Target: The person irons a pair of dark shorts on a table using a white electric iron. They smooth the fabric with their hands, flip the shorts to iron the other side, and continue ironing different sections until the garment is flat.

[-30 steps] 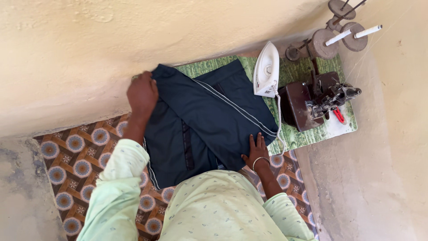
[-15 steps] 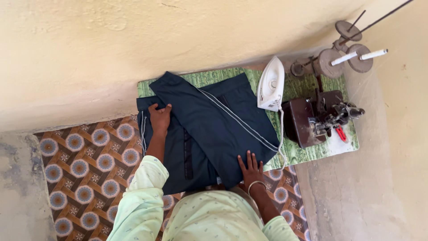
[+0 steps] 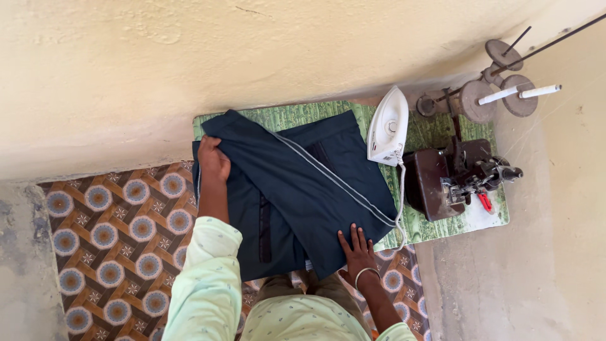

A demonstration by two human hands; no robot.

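A dark blue garment (image 3: 297,189) lies across the green surface (image 3: 442,227). The left hand (image 3: 213,161) grips its left edge; the right hand (image 3: 358,249) presses flat on its near corner. A white iron (image 3: 387,126) stands just beside it.

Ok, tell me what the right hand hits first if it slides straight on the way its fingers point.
The right hand lies flat on the dark garment, fingers pointing up across it. Probably more cloth and its pale stripe; the iron stands further right.

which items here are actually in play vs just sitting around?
In play:
dark blue garment
left hand, gripping its folded edge
right hand, flat on its lower edge
green table

Just sitting:
white iron
sewing machine
thread spools
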